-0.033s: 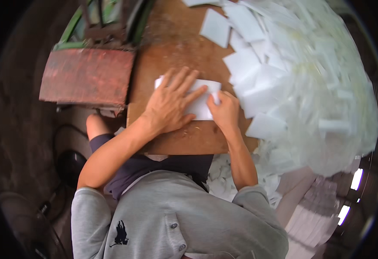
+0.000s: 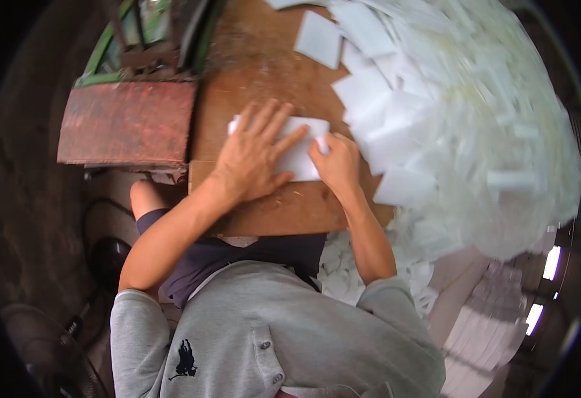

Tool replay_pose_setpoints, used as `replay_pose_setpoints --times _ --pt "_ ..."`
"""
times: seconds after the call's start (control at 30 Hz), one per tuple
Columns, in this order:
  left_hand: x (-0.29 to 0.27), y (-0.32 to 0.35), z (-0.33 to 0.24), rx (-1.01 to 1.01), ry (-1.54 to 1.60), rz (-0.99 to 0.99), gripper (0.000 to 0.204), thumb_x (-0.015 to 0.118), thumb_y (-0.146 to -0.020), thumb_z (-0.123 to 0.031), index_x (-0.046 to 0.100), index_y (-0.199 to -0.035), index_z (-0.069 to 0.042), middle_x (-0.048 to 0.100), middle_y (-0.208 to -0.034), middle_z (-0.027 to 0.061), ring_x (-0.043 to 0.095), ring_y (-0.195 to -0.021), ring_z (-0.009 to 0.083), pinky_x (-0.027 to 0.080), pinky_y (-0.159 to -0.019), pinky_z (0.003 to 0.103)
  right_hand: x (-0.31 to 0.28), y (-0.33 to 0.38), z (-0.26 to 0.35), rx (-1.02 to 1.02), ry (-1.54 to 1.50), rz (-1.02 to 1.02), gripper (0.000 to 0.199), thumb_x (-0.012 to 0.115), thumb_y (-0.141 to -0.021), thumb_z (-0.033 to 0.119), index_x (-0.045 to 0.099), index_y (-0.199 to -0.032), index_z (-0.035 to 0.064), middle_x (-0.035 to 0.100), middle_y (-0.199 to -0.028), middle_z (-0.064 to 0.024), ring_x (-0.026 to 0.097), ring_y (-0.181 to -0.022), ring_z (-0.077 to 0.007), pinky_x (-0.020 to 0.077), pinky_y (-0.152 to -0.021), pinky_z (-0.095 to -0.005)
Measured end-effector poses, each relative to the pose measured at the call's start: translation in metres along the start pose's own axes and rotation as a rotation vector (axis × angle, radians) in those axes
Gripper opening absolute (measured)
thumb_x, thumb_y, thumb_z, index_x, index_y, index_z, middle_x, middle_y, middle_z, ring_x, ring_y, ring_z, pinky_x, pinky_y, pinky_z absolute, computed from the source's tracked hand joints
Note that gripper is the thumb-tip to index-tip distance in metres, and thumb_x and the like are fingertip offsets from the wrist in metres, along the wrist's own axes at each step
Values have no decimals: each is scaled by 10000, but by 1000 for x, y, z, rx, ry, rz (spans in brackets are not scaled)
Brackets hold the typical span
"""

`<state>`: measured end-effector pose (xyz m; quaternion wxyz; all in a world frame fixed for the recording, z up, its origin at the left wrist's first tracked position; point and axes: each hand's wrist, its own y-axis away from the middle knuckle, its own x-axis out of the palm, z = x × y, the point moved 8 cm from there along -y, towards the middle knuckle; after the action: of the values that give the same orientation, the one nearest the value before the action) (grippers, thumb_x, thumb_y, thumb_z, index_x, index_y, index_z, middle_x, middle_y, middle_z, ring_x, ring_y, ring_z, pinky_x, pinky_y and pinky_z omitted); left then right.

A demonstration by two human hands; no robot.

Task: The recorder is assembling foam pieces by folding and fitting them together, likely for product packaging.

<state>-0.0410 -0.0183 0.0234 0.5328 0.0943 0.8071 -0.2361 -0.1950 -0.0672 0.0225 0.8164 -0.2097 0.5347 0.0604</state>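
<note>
A flat white rectangular foam sheet (image 2: 306, 166) lies on the brown wooden table (image 2: 274, 211), close to the edge by my body. My left hand (image 2: 254, 156) rests flat across its left part, fingers spread, hiding much of it. At the sheet's right edge my right hand (image 2: 338, 162) is closed, with thumb and bent fingers pinching that side. Whether the sheet is one layer or several, I cannot tell.
Loose white sheets (image 2: 387, 123) cover the table's right side, beside a large heap in translucent plastic (image 2: 503, 146). A reddish panel (image 2: 128, 123) with a green metal frame stands at the left. White scraps (image 2: 340, 272) lie below the table's right edge.
The table and everything on it appear slightly farther left in the view. Both hands keep the same hold on the foam sheet.
</note>
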Motion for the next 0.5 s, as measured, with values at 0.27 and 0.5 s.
replay_pose_setpoints --times 0.27,0.5 --pt "-24 -30 42 -417 1010 -430 469 537 -1026 -271 515 -1376 40 607 -1315 219 566 -1243 283 421 -1060 356 -130 62 -76 266 -323 -251 155 785 -809 140 697 -847 18 564 -609 -18 443 -508 -154 403 -516 -306" --pt "80 -104 -48 -287 907 -41 540 723 -908 -221 507 -1296 87 709 -957 200 713 -849 252 564 -742 356 -342 183 -188 -148 -1564 -1101 643 691 -894 255 468 -1415 -48 612 -1099 -149 540 -764 -151 492 -638 -252"
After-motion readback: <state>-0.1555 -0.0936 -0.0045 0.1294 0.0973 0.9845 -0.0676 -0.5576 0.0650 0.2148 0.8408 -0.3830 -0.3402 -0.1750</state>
